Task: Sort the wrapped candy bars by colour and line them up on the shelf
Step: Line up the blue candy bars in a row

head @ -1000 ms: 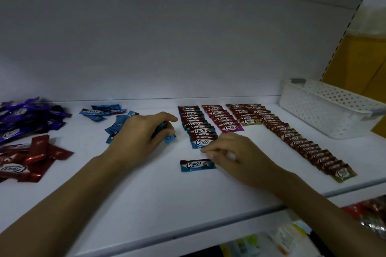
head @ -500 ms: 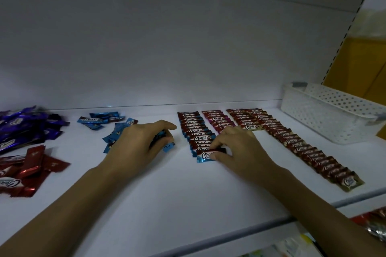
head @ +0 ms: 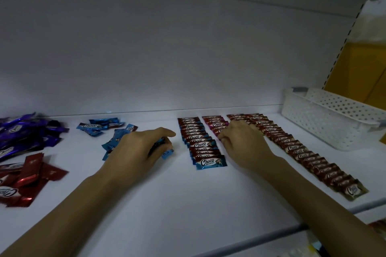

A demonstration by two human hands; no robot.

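The white shelf [head: 188, 204] carries everything. Nearest on the left lies a loose red pile [head: 27, 175] of wrapped bars. On the right, the gold row [head: 296, 150] runs slantwise from near the shelf's front edge back toward the wall, its bars overlapping.

In the middle, the blue row [head: 200, 144] forms 1 overlapped column. Its front bar [head: 211, 162] lies face up with "Choco" readable. The left hand [head: 137, 150] rests on the shelf just left of that row, its grip curled round a bunch of blue bars [head: 166, 152] whose ends poke out under the fingers. The right hand [head: 244, 146] lies just right of the blue row, fingers bent down at the front end of the pink row [head: 215, 124]. Whether its grip holds a bar I cannot tell.

Behind the left hand, loose blue bars [head: 98, 126] lie scattered, and further left is a purple pile [head: 23, 133]. At the far right, a white perforated basket [head: 325, 119] sits near the back wall.
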